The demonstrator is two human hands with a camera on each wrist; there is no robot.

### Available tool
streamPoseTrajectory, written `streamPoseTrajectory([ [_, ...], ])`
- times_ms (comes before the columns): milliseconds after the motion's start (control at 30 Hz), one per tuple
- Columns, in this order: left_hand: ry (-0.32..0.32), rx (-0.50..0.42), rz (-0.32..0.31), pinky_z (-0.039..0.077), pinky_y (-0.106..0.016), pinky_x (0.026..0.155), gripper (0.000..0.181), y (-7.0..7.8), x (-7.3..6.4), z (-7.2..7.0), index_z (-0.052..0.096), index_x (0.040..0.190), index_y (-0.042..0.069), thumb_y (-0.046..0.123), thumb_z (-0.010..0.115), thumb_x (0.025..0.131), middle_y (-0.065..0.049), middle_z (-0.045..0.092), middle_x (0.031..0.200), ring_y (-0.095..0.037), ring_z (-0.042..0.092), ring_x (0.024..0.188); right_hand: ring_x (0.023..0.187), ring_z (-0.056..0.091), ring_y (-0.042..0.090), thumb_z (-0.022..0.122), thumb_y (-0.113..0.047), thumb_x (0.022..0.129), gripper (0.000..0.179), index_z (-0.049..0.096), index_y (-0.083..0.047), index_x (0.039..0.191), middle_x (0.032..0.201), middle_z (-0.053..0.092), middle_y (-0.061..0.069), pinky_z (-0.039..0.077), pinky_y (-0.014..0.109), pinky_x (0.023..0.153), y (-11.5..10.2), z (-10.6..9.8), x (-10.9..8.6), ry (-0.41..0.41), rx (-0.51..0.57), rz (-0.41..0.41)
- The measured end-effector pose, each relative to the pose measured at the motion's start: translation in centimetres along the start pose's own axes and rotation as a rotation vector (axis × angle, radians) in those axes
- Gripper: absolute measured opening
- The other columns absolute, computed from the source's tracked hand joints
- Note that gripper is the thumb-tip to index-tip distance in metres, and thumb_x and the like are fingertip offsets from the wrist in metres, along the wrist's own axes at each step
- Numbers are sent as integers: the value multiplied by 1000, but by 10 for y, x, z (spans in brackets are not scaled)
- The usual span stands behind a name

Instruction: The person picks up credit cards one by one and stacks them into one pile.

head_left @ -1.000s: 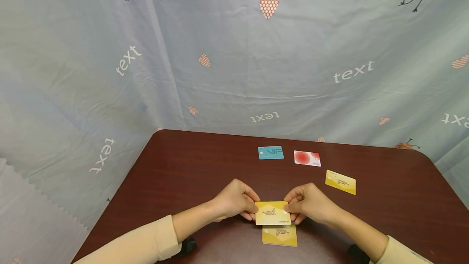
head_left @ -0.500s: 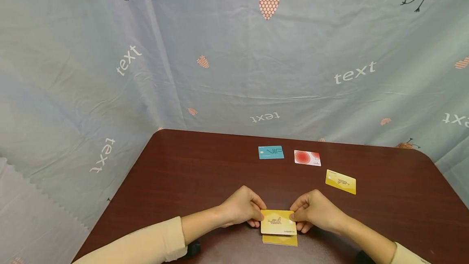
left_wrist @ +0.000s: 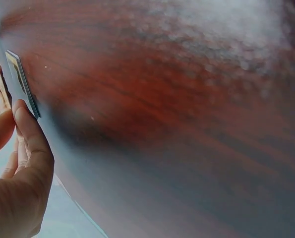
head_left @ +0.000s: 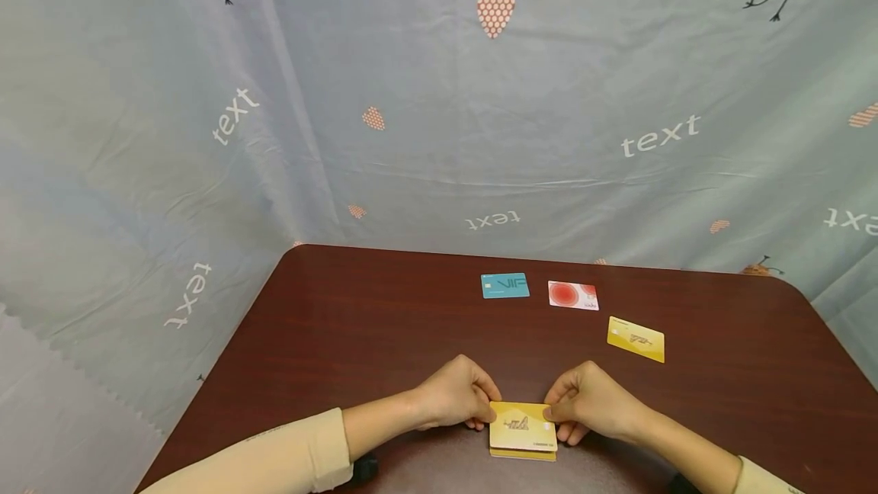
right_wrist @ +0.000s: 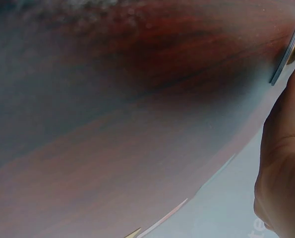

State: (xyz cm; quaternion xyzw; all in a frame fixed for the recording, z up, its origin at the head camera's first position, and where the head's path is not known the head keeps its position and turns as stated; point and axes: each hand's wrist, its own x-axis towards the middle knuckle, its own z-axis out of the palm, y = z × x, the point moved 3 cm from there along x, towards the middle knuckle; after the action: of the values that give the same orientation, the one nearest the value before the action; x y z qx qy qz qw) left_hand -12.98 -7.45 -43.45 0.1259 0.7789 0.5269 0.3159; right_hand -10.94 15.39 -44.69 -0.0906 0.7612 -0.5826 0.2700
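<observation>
A yellow card [head_left: 523,425] with a printed emblem is pinched between both hands in the head view. My left hand [head_left: 458,395] grips its left edge between thumb and fingers, and my right hand [head_left: 595,402] does the same at the right edge. Just under it lies a small stack of yellow cards [head_left: 523,455], only its near strip showing in the head view. From the left wrist, the held card [left_wrist: 2,85] appears tilted and slightly above the stack [left_wrist: 22,82]. The right wrist view catches the stack's edge [right_wrist: 285,58] beside the right fingers.
Farther back on the dark brown table [head_left: 370,311] lie a teal card [head_left: 504,286], a white card with red circles [head_left: 572,296] and another yellow card [head_left: 636,339] set at an angle. A grey-blue patterned curtain [head_left: 411,158] hangs behind the table.
Both hands have brought the held yellow card toward the person and slightly right, so it now covers most of the stack. The cards farther back have stayed put.
</observation>
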Motion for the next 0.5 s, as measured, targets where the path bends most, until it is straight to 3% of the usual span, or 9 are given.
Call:
streamPoseTrajectory([
  [500,-11,17,4,50,-19,47,18,-3,3,5,74,87,-5,-21,75,79,-9,70,67,-13,60,50,54,67,15,77,-1,89,8,73,5,87,68,70,14,59,29,50,5,3,0,-3,-27,12],
])
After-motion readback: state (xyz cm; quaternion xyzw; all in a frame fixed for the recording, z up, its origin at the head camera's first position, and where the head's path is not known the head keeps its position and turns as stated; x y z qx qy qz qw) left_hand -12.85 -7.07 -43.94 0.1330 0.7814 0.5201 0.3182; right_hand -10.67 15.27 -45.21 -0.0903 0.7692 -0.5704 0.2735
